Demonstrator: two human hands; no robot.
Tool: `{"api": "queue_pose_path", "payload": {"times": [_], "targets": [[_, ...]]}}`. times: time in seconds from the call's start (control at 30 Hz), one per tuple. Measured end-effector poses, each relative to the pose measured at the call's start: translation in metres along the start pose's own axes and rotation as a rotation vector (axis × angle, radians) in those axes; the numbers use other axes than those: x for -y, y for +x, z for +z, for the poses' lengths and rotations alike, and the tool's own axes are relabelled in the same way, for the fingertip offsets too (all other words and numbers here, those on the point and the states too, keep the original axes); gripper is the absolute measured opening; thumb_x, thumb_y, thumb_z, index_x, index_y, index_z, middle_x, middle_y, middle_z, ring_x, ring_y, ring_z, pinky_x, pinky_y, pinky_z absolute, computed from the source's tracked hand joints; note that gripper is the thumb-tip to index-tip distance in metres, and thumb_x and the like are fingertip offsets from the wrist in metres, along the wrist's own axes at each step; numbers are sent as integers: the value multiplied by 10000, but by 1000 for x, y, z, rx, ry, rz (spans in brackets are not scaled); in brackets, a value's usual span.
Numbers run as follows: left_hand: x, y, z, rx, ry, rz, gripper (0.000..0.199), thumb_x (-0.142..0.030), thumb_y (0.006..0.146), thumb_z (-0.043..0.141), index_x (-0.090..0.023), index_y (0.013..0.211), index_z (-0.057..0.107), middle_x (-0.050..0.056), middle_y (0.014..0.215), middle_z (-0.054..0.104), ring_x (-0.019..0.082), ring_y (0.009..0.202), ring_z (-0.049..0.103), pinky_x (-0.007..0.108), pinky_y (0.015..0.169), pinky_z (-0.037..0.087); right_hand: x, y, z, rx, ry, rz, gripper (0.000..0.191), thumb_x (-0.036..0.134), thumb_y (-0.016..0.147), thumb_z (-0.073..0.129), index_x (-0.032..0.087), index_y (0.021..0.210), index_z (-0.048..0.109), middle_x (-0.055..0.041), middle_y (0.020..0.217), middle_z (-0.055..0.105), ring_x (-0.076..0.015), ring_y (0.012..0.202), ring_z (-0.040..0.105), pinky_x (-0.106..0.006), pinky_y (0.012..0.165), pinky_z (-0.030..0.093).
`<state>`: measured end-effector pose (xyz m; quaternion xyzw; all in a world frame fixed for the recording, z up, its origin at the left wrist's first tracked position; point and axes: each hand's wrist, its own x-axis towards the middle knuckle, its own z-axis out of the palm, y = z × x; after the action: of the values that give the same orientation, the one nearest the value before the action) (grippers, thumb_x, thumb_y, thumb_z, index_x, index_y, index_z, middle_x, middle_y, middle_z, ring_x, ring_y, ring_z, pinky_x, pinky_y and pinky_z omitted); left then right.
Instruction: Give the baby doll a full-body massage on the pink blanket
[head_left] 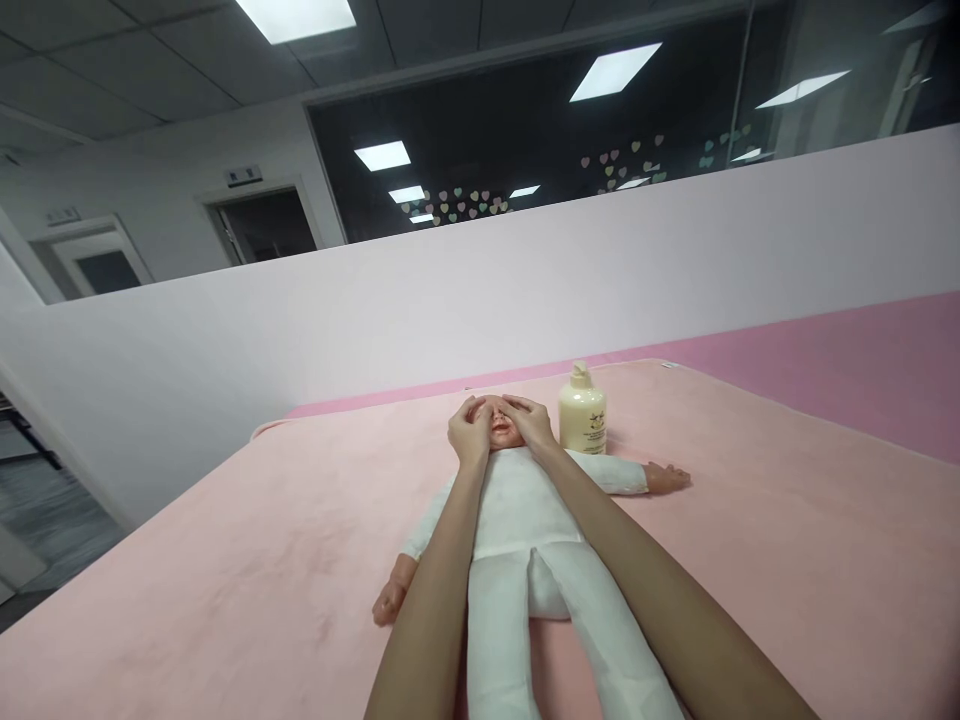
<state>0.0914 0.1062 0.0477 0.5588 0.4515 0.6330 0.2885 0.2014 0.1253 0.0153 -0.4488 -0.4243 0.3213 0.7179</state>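
A baby doll with a white cloth body lies on its back, its legs toward me and its arms spread out to the sides. My left hand curves round one side of the doll's head, thumb on the upper face. On the other side, my right hand grips the head in the same way, with bent fingers. Both hands hide the sides and part of the top of the head. Just right of my right hand stands a pale yellow pump bottle, upright behind the doll's outstretched arm.
A pink blanket covers the surface beneath the doll. Behind it rises a low white wall, with a pink mat strip along its foot. Beyond are dark windows with heart stickers.
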Motion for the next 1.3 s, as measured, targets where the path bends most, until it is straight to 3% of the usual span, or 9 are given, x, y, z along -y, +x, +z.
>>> {"api": "queue_pose_path", "payload": {"times": [0.13,0.37,0.47,0.6,0.77,1.03,1.3], "targets": [[4,0,0,-3,-9,0,239,-157,726,519,-190,866,710,48,1123,650,184,1042,595,285,944,431,2,-1,-1,5,-111,-11,326,364,666,660,195,941,704,-46,1045,669,-204,1017,610,-321,933,456],[19,-4,-2,73,27,148,353,-194,838,364,-177,1005,675,62,1249,573,183,1214,474,323,1053,333,-3,-1,-3,3,-174,-29,303,340,781,530,212,1006,688,-34,1134,631,-192,1120,551,-348,1021,379],[23,-8,-8,176,40,177,368,-341,858,440,-192,1150,608,68,1370,457,202,1297,373,347,1089,278,0,-7,-9,142,-65,-50,416,426,797,542,190,1127,632,-58,1257,552,-195,1205,478,-344,1067,325],[28,-15,-20,321,123,238,644,-418,739,633,-217,1322,449,79,1460,316,227,1370,226,382,1125,194,6,-21,-24,342,-26,-2,659,547,744,605,228,1306,478,-47,1400,394,-210,1294,366,-352,1092,290],[33,-17,-28,410,116,247,876,-404,640,730,-206,1393,330,101,1499,211,248,1392,141,402,1135,157,6,-28,-43,466,-22,35,849,485,654,727,232,1379,365,-59,1433,340,-214,1318,325,-362,1099,283],[34,-14,-32,421,111,221,864,-390,656,719,-209,1400,318,98,1503,197,262,1390,135,418,1138,155,4,-28,-44,505,73,65,958,350,540,823,239,1375,366,-70,1414,372,-231,1288,374,-373,1067,340],[34,-14,-32,420,183,262,807,-410,725,663,-169,1404,299,122,1495,212,261,1388,141,410,1138,163,15,-33,-43,457,52,103,894,327,548,824,201,1339,428,-73,1369,435,-220,1249,428,-338,1059,360]]}}
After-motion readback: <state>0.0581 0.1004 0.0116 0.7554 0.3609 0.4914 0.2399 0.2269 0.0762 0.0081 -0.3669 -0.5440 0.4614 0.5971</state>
